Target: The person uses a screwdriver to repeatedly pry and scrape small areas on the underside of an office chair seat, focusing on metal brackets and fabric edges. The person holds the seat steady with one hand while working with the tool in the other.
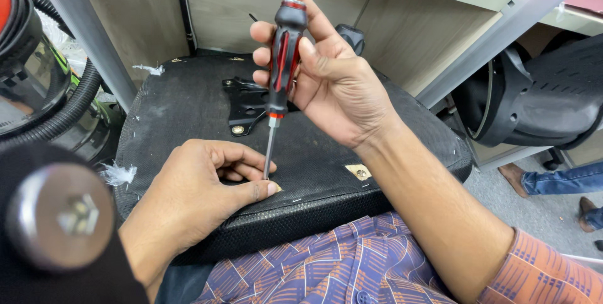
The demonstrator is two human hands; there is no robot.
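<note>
Screwdriver (281, 78), red-and-black handle, standing nearly upright with its tip down on the underside of a black chair seat (188, 100), close to the seat's near edge. Right hand (326, 81) wrapped shut around the handle, thumb and fingers pinching it. Left hand (201, 194) resting on the fabric, curled, thumb and forefinger pinched right at the tip, steadying whatever sits under it; too small and covered to tell if that's a screw. Looks like the screw-driving step, tip just being seated. Next move probably calls for keeping the shaft plumb and pressing down while twisting, fingers clear of the tip. Brass-coloured fitting (359, 173) just to the right along the same near edge, another one (238, 129) farther back by a black metal bracket (248, 100) toward the seat's far side. Vacuum hose (69, 106) off the left edge. No containers in sight, so nothing to report there.
</note>
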